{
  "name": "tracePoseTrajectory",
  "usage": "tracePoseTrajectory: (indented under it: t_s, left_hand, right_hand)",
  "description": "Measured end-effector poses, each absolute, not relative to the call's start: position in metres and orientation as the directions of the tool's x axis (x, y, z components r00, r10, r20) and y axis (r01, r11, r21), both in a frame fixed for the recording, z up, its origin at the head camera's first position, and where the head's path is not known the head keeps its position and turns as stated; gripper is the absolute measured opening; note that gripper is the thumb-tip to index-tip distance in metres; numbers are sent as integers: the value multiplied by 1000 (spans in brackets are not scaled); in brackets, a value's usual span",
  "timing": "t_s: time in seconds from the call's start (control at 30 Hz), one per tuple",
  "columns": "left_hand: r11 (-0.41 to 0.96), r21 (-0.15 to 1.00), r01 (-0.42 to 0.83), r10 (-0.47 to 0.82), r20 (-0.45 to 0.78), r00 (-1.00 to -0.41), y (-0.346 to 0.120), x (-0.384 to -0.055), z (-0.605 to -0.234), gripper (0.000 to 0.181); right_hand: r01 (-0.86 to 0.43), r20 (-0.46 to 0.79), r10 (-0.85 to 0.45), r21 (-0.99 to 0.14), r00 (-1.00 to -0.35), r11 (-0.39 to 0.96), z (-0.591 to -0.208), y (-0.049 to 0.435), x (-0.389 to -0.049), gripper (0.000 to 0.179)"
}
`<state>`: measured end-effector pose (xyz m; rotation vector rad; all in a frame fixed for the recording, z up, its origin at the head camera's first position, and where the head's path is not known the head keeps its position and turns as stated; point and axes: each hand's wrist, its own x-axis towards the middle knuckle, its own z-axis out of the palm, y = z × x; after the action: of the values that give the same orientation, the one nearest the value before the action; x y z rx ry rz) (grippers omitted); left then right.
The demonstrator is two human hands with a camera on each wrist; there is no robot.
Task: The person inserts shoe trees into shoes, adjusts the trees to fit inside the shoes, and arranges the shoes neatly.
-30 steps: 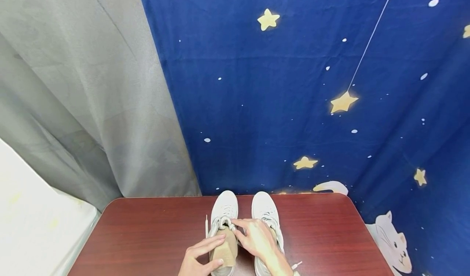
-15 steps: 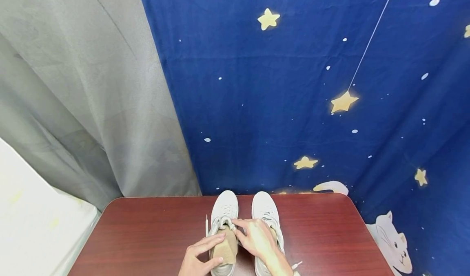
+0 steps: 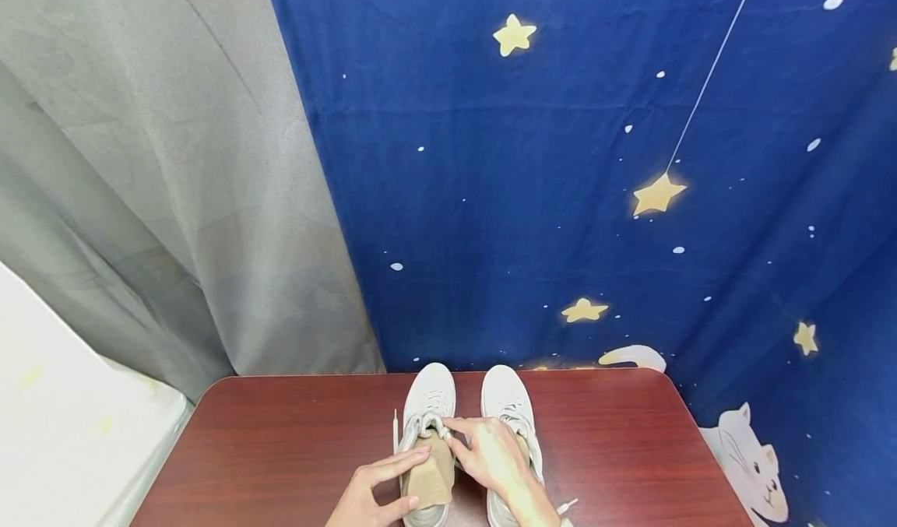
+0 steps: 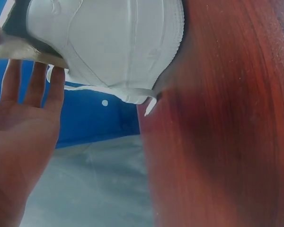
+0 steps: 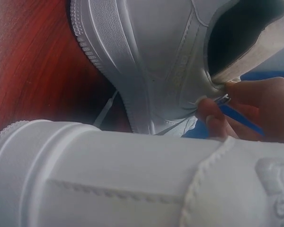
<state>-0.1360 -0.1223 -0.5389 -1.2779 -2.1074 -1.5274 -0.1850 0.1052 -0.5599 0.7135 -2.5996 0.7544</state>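
Two white lace-up sneakers stand side by side, toes away from me. The left sneaker (image 3: 430, 391) has its beige tongue (image 3: 430, 480) folded back toward me. My left hand (image 3: 371, 492) holds that tongue, fingertips on its upper part and thumb by its lower edge; the left wrist view shows long fingers behind it. At the left sneaker's top eyelets, my right hand (image 3: 490, 453) pinches a white shoelace (image 5: 177, 124) between thumb and finger, beside the sneaker's collar. The right sneaker (image 3: 503, 387) is partly covered by my right hand and forearm.
The sneakers stand on a reddish-brown table (image 3: 294, 433). Loose lace ends lie out, one lace tip (image 3: 395, 430) left of the left sneaker and another lace tip (image 3: 568, 505) right of the right one. Behind hang a grey curtain (image 3: 210, 200) and a blue star-printed curtain (image 3: 490, 200).
My left hand has shifted slightly left and its thumb has drawn back a little along the tongue. The right hand and both sneakers look the same.
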Motion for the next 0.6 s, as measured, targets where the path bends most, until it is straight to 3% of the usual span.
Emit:
tracePoseTrajectory:
  t_s: [0.4, 0.6]
  left_hand:
    - [111, 678, 726, 476, 605, -638, -126, -146, -571, 55]
    - [151, 636, 757, 461, 632, -623, -125, -146, -568, 54]
  right_hand:
    - [-538, 433, -366, -394, -824, 745, -562, 106, -186, 28]
    - [-536, 428, -366, -396, -826, 746, -561, 105, -186, 29]
